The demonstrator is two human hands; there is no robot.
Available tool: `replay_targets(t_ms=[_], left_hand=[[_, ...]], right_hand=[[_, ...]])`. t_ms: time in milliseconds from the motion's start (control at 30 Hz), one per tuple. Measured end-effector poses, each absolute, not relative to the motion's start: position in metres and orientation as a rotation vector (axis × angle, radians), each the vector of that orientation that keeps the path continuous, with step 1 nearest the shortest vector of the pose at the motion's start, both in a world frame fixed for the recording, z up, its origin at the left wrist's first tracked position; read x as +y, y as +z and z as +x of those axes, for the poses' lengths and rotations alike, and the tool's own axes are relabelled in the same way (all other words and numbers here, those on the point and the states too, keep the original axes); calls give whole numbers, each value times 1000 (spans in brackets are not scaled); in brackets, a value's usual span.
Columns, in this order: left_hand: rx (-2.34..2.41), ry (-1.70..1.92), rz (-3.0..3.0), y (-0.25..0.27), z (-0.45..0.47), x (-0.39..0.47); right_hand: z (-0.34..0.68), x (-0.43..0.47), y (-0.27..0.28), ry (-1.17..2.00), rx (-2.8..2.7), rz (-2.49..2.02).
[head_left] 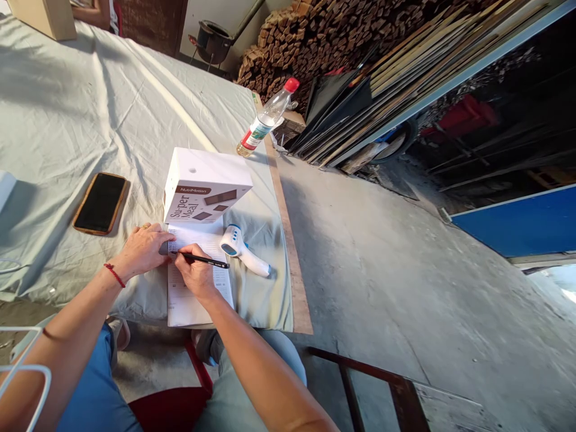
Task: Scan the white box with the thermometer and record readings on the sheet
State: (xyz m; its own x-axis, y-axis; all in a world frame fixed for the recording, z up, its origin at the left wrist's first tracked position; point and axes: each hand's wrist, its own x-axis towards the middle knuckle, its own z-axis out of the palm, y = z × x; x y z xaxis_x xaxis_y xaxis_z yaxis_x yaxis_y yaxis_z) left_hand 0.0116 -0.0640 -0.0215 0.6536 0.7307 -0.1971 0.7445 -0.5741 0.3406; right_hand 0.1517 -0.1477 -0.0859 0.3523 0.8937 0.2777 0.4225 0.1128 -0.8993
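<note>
My right hand (198,273) is closed on a black pen (204,259), its tip against a printed sheet of paper (186,303) at the table's front edge. My left hand (144,247), with a ring and a red cord at the wrist, lies at the paper's left edge, thumb and forefinger apart. Just beyond the hands a white NutriMotion box (211,171) stands over the far end of the sheet. To the right of the paper lies a white and blue infrared thermometer (243,251).
A phone (99,203) lies left on the cloth-covered table (148,114). Near the right edge stands a bottle (265,123) with a red cap. Stacked firewood (288,45) and leaning boards (382,90) are behind. A wooden frame (360,372) is on the floor at right.
</note>
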Motion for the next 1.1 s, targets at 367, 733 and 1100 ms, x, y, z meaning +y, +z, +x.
replay_targets(t_ms=[367,733,1100], left_hand=[[1159,-53,2470,-21,12,-64],[1150,-3,2499,-26,9,-62],[1135,24,2518,-29,9,-61]], right_hand=[[153,-148,-87,545,-1275,-1524],[153,-149,-88,506,-1272,-1515],[154,-148,-90,519,-1257,-1526]])
